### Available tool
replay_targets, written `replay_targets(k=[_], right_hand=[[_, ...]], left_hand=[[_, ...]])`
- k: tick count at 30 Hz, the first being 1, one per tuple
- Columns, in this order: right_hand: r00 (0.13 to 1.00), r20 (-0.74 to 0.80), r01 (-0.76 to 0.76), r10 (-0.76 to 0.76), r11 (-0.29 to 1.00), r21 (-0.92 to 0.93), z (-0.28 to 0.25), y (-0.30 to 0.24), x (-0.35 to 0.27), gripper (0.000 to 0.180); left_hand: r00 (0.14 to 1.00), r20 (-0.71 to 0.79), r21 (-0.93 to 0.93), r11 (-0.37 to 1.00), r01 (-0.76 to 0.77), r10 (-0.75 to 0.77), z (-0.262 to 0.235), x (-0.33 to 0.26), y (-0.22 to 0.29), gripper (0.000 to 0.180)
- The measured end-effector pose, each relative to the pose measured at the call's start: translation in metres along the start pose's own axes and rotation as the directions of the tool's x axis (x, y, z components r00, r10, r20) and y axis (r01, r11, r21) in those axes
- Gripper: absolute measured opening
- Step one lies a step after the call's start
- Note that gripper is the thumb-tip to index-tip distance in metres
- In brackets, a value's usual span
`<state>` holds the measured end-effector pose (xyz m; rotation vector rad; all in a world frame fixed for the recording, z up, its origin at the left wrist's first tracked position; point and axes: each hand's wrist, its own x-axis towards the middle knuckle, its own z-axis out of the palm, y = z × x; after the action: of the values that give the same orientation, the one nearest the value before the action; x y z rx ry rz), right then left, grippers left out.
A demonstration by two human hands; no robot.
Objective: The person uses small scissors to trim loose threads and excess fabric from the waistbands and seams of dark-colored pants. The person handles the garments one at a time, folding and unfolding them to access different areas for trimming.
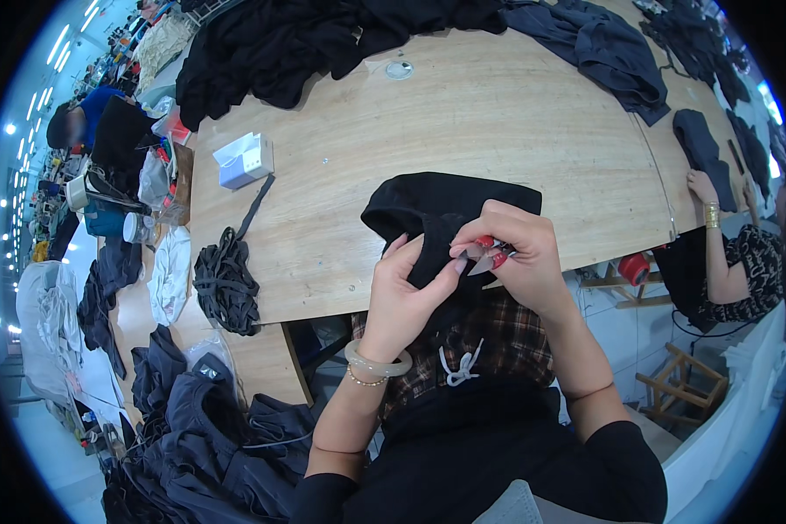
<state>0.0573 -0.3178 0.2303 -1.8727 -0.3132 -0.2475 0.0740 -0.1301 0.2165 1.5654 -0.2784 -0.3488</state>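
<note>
A black garment piece (459,192) lies partly on the table's near edge and hangs over it toward my lap. My left hand (408,284) grips a fold of this cloth, fingers closed around it. Close against it, my right hand (524,258) is closed on small red-handled thread snips (499,259). Their pale blades point toward the left fingertips. The right thumb and forefinger meet at the cloth edge, beside the left thumb. Whether a thread lies between the fingertips is too small to tell.
The wooden table (323,218) carries a tissue box (244,161), a bundle of dark strips (225,284) and heaped black garments (271,52) at the back. Dark clothes (210,437) pile up at lower left. On the right, another person's hand (700,186) touches dark cloth; wooden stools (681,384) stand below.
</note>
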Motion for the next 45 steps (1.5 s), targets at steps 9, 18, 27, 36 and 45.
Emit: replay_targets(k=[9,18,27,36,45], right_hand=[[0.973,0.073,-0.231,0.220,0.894,0.385,-0.016,0.005,-0.001,0.024],[0.976,0.172,0.178,-0.132,0.940,-0.290,-0.014,-0.002,0.009,0.027],[0.951,0.226,0.269,-0.209,0.921,-0.282,-0.002,-0.007,0.012,0.028],[0.980,0.061,-0.199,0.189,0.931,0.306,0.013,0.026,-0.008,0.036],[0.969,-0.004,0.246,-0.248,0.964,-0.097,0.043,0.032,-0.002,0.022]], left_hand=[[0.983,0.092,-0.217,0.960,0.178,-0.162,-0.041,-0.012,0.001,0.025],[0.958,0.205,-0.138,0.963,0.230,-0.199,-0.056,-0.025,-0.002,0.023],[0.952,0.210,-0.142,0.956,0.256,-0.223,-0.057,-0.030,0.000,0.022],[0.967,0.139,-0.062,0.973,0.222,-0.211,-0.059,-0.033,-0.012,0.032],[0.958,0.162,-0.087,0.963,0.254,-0.237,-0.059,-0.033,-0.017,0.027]])
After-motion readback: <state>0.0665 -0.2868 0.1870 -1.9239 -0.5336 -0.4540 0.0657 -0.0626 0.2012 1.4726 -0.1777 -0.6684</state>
